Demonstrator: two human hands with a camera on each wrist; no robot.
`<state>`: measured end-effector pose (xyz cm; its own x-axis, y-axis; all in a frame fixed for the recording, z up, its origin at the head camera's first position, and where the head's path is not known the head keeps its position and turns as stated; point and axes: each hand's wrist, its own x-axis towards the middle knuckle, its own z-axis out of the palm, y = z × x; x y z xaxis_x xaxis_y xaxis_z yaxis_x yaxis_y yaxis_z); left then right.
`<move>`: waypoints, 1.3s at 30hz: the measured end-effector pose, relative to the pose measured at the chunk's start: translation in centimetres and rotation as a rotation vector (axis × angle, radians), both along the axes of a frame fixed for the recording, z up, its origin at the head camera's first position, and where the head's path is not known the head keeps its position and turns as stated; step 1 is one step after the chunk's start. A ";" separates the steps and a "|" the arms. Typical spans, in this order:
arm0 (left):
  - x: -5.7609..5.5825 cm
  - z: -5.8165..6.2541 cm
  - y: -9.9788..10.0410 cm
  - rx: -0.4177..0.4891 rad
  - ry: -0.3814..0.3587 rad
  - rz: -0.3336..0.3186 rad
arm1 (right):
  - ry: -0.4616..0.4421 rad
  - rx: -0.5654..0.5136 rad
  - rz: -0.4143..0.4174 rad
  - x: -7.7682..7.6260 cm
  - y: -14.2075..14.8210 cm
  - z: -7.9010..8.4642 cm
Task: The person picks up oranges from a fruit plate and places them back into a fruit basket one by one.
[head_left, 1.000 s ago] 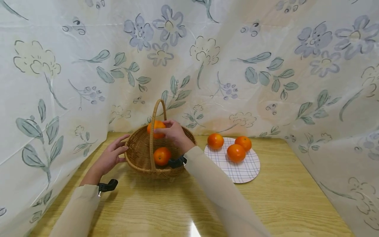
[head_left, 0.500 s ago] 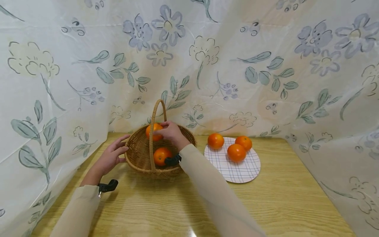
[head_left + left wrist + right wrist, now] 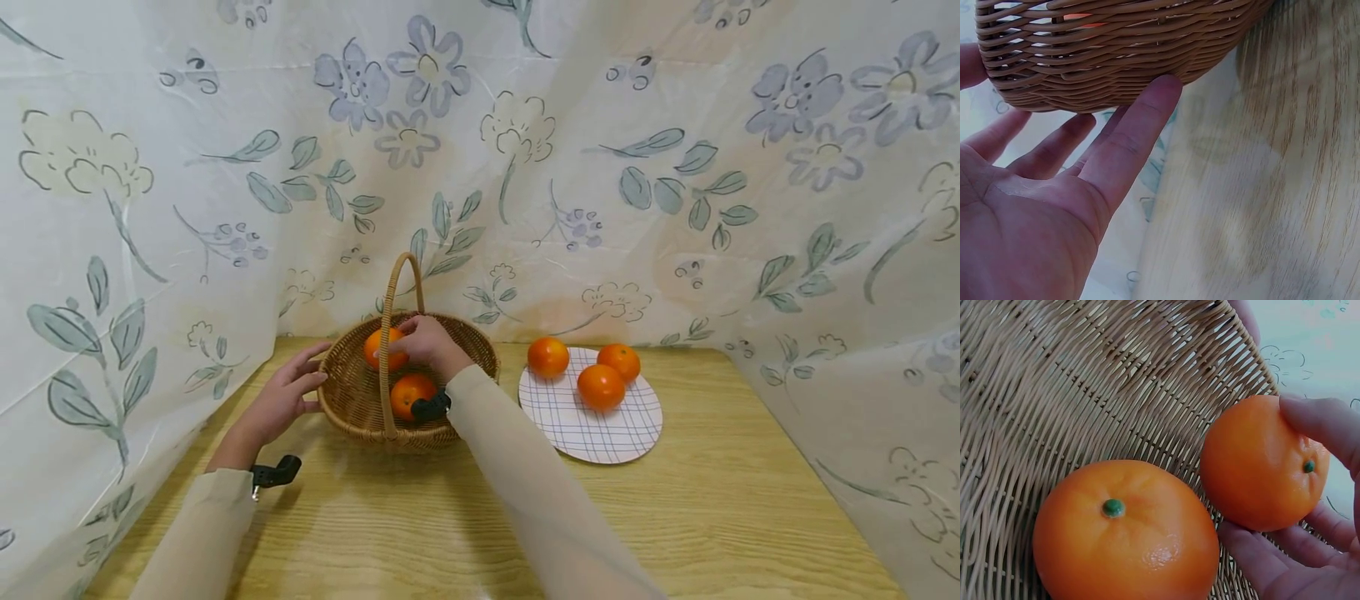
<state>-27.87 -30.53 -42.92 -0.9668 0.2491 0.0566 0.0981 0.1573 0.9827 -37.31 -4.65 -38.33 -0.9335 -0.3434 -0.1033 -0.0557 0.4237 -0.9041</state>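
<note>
A wicker basket [image 3: 352,425] with a tall arched handle stands on the table at centre-left. My left hand [image 3: 281,396] is at its left side; the left wrist view shows fairly straight fingers [image 3: 1125,147] touching the woven wall from outside. Inside the basket my right hand [image 3: 435,346] holds an orange [image 3: 1260,462] with a green stem button, thumb on one side and fingers beneath. The basket handle partly covers this orange in the head view. Another orange [image 3: 1125,544] lies on the basket floor beside it, partly behind the right wrist's black camera mount [image 3: 431,407].
Right of the basket lies a round white plate [image 3: 600,437] with a blue check pattern. On it are three oranges [image 3: 600,387], the leftmost at the plate's edge. Floral cloth [image 3: 555,283] hangs behind and along both sides of the wooden table [image 3: 712,500].
My right hand has lowered the held orange deeper into the basket and slightly leftward. The left hand stays at the basket's side.
</note>
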 end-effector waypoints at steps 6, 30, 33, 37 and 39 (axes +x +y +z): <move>-0.1 -0.1 -0.1 0.001 -0.006 -0.002 | -0.017 0.077 0.011 -0.1 0.0 -0.1; -0.1 0.0 0.0 0.008 -0.012 -0.003 | -0.088 0.070 0.052 0.5 0.8 0.5; -0.1 0.0 0.0 0.000 -0.014 0.003 | -0.081 0.031 0.078 0.9 1.2 0.9; 0.0 0.2 0.1 -0.010 -0.011 0.004 | -0.079 -0.033 0.122 1.2 2.0 1.5; 0.1 0.3 0.0 -0.017 -0.011 0.005 | -0.089 -0.072 0.140 1.3 2.3 1.7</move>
<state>-27.81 -30.51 -42.63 -0.9687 0.2448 0.0419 0.0865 0.1741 0.9809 -36.01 -2.34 -36.62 -0.8645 -0.4784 -0.1544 -0.0275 0.3517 -0.9357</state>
